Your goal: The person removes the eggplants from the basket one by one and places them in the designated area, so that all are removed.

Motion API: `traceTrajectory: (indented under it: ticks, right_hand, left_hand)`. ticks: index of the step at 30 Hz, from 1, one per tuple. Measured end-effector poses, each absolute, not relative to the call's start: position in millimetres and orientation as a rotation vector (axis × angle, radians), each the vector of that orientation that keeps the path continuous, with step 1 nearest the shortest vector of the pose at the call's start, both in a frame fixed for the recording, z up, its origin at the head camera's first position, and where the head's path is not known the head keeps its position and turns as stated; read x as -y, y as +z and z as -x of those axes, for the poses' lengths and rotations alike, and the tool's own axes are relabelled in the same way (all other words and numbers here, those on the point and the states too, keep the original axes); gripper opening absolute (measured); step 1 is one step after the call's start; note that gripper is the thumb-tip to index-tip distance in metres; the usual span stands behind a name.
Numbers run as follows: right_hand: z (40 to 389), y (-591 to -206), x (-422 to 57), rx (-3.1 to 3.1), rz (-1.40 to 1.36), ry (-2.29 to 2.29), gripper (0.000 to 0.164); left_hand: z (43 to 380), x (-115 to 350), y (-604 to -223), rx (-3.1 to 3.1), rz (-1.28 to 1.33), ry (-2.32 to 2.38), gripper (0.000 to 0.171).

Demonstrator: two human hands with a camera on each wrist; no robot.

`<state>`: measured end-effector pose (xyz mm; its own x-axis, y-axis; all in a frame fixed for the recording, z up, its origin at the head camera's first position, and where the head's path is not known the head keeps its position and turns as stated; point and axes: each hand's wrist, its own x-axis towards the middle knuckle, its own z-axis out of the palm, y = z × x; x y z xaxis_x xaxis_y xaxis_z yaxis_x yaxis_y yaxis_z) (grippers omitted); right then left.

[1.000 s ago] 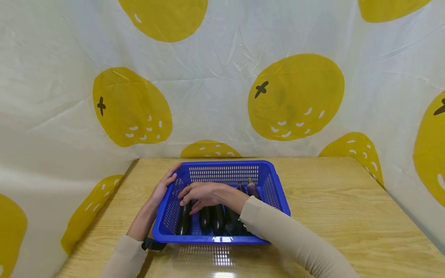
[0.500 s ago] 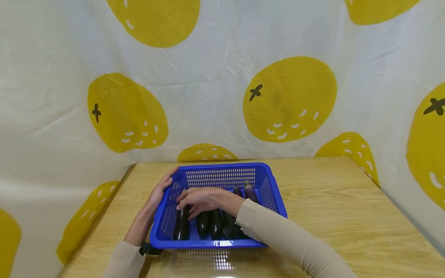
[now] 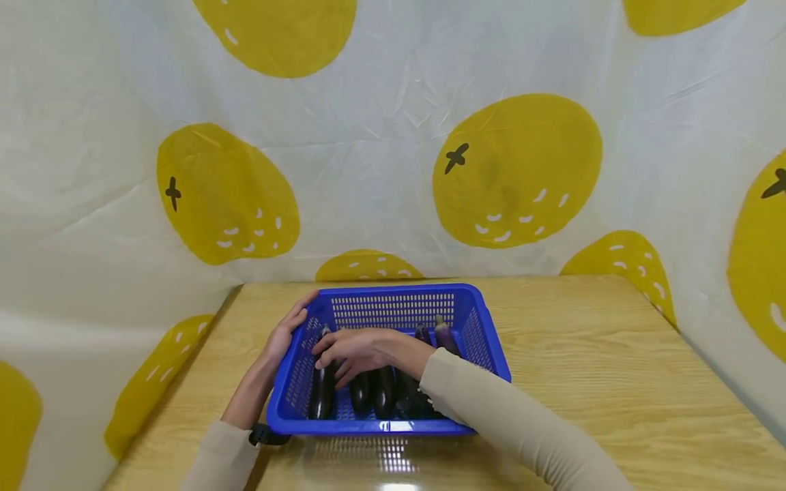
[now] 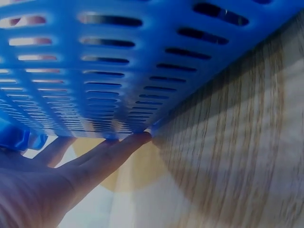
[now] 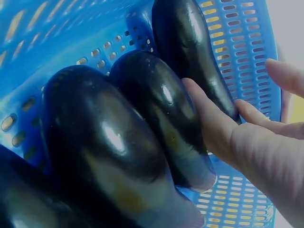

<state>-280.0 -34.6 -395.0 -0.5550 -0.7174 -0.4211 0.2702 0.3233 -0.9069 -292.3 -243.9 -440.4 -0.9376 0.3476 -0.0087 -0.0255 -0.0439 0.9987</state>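
Note:
A blue plastic basket (image 3: 393, 426) holds several dark purple eggplants lying side by side. My left hand (image 3: 280, 339) rests against the basket's left side; in the left wrist view its straight fingers (image 4: 111, 154) lie along the outer slotted wall. Inside the basket, my right hand (image 3: 362, 348) is over the leftmost eggplant (image 3: 321, 395), its fingers loosely bent and spread. The right wrist view shows that eggplant (image 5: 187, 40) near the fingertips, and the thumb (image 5: 202, 102) between it and the neighbouring eggplant (image 5: 161, 109). The right forearm hides part of the right-hand eggplants.
The basket stands on a light wooden table (image 3: 614, 382). Behind and beside the table hangs a white sheet (image 3: 368, 198) with large yellow fruit prints. A dark watch (image 3: 269, 434) is on the left wrist, beside the basket's near left corner.
The view has shifted slightly. My right hand stays over the leftmost eggplant with almost the same finger pose, and my left hand stays at the basket's side.

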Motion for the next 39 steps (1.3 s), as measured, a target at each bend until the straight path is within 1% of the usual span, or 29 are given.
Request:
traceTrajectory:
  ticks: [11, 22, 31, 39]
  right_hand:
    - [280.0, -393.1, 34.3, -1.734, 0.426, -1.403, 0.043]
    - [284.0, -390.3, 32.5, -1.821, 0.454, -1.528, 0.044]
    - [285.9, -385.6, 31.9, -1.862, 0.448, -1.566, 0.053]
    - [286.0, -366.7, 25.0, -1.859, 0.558, -1.545, 0.06]
  left_hand:
    - [288.3, 245.1, -438.4, -1.985, -0.335, 2.062, 0.053]
    - [290.7, 242.3, -435.7, -2.031, -0.337, 2.046, 0.053]
    - [292.0, 243.9, -437.5, -1.996, -0.342, 2.058, 0.052]
    - [291.4, 241.9, -434.1, -2.036, -0.28, 2.038, 0.052]
